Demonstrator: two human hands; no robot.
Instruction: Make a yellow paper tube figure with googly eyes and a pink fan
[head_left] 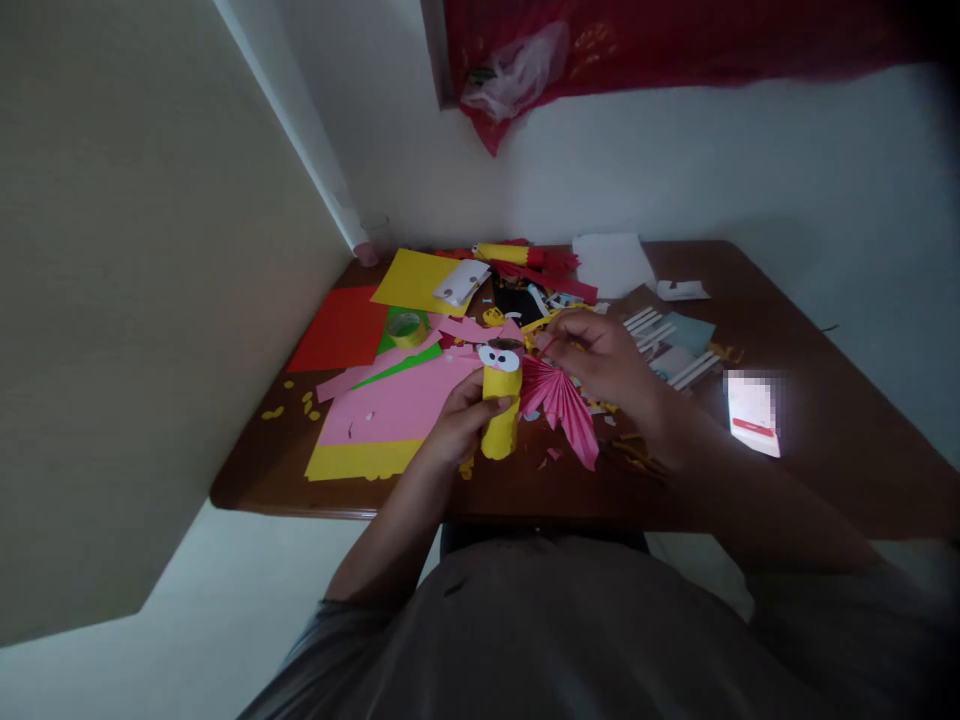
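My left hand (466,418) is wrapped round a yellow paper tube figure (500,425), held upright above the front of the table. White paper eyes (500,358) with dark pupils are on its upper part, and the tube's dark open top shows. A pleated pink paper fan (564,405) spreads beside the tube on the right; I cannot tell whether it is joined to it. My right hand (592,355) is closed just right of the tube's top, its fingertips pinched on a thin reddish strip, too small to make out well.
Pink sheets (405,400), a yellow sheet (405,280) and a red sheet (337,328) cover the left side. A tape roll (407,330) rests on green paper. Another yellow-and-red tube (502,254) lies at the back. A lit phone (754,415) is at right, scissors (636,455) near the front.
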